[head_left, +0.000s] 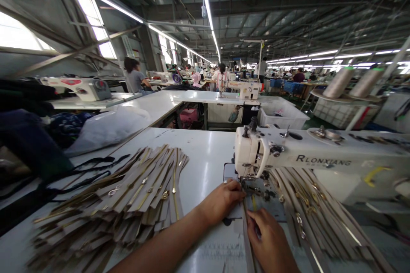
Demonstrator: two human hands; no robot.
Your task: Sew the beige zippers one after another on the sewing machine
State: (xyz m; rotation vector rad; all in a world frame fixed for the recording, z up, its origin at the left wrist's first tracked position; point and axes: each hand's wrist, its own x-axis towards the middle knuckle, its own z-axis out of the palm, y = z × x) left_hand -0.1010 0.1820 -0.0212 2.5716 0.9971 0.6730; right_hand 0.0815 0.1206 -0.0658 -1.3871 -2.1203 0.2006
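Note:
A grey zipper strip (249, 245) runs along the machine bed toward me, its far end under the head of a white sewing machine (307, 153). My left hand (226, 200) is closed, fingertips pressed on the strip right beside the presser foot. Nearer to me, my right hand (267, 234) pinches the same strip between thumb and fingers. A big heap of grey zippers (141, 192) with gold teeth and metal pulls lies on the left. More zippers (315, 209) lie fanned out to the right, below the machine arm.
Black straps (92, 170) and a clear plastic bag (112, 130) lie at the left edge of the white table (195, 153). Thread cones (339, 81) stand at right. Beyond are a white bin (282, 115), another sewing machine (240, 89) and several seated people.

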